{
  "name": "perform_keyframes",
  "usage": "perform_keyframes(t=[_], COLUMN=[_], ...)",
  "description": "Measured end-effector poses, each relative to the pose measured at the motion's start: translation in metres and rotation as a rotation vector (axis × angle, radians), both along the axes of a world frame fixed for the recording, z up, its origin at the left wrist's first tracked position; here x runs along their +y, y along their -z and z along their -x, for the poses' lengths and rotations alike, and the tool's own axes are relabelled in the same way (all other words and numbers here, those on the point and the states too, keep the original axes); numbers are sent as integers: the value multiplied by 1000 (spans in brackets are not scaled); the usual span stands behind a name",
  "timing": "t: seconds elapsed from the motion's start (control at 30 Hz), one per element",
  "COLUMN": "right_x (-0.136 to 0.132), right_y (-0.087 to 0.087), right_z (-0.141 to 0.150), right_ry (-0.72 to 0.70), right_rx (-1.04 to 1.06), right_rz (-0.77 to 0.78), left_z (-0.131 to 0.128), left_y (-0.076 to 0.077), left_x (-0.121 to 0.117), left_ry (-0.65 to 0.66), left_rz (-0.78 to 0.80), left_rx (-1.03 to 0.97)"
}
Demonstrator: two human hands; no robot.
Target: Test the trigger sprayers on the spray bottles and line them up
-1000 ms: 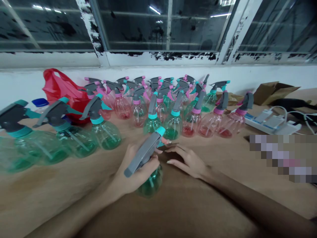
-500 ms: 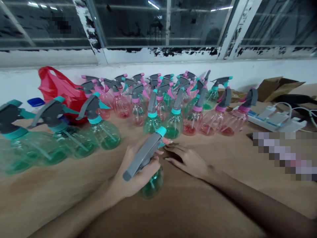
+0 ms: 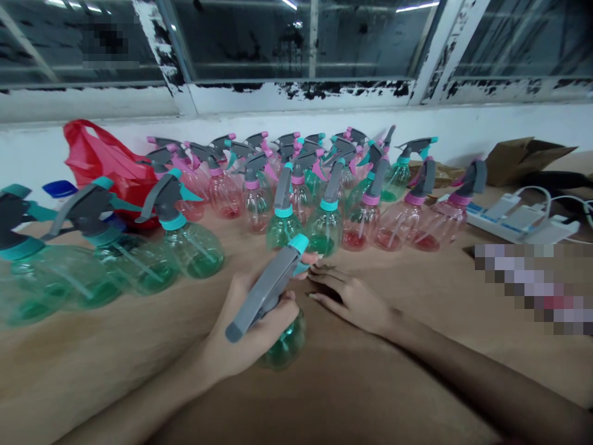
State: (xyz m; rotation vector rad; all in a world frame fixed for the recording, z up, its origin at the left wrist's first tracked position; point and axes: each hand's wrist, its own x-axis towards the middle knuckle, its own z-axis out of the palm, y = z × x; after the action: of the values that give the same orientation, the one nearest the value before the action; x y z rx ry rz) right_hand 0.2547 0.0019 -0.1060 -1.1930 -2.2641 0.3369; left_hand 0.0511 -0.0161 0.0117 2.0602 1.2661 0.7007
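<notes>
Gripping a green spray bottle (image 3: 267,292) around its neck, the left hand (image 3: 259,337) looks unfinished with it; the loosely curled right hand (image 3: 356,300), seemingly empty, lies just beside. Beyond both on the desk (image 3: 407,281), sprayers (image 3: 333,185) already top other bottles (image 3: 327,235).

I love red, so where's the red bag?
In the head view, the red bag sits at the left, behind the front green bottles and below the windows.
</notes>
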Motion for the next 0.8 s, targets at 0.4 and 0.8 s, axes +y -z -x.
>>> perform_keyframes(t=[0.4, 0.8], right_x=[1, 2], right_y=[4, 5], right_z=[-2, -3], right_ry=[-3, -16], right_rx=[-14, -22], right_rz=[-13, -20], left_z=[4, 3], left_y=[10, -1], left_x=[6, 6], left_ry=[127, 194], left_rz=[-72, -146], left_rx=[-227, -237])
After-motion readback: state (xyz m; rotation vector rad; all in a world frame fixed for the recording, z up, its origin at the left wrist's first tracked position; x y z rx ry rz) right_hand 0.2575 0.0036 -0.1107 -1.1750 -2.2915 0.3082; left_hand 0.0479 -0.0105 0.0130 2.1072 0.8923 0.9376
